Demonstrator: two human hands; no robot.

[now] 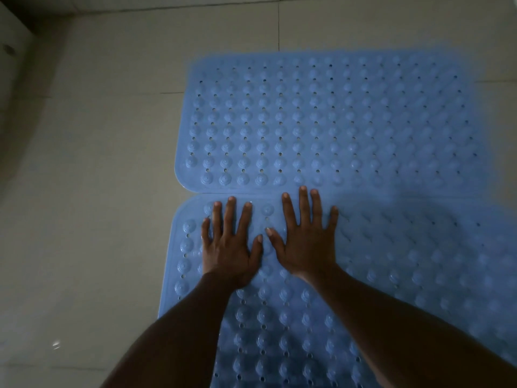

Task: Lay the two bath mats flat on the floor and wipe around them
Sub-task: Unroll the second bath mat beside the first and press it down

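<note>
Two light blue rubber bath mats with raised bumps and small holes lie flat on the tiled floor, edge to edge. The far mat [330,121] fills the upper middle and right. The near mat [405,261] runs from the middle down to the bottom edge. My left hand [228,245] presses palm down on the near mat's far left corner, fingers spread. My right hand [305,239] lies flat beside it, fingers spread, its fingertips reaching the seam between the mats. Neither hand holds anything.
Pale grey floor tiles [98,163] with dark grout lines stretch to the left and beyond the mats. A white fixture or wall edge [14,51] rises at the far left. The scene is dim.
</note>
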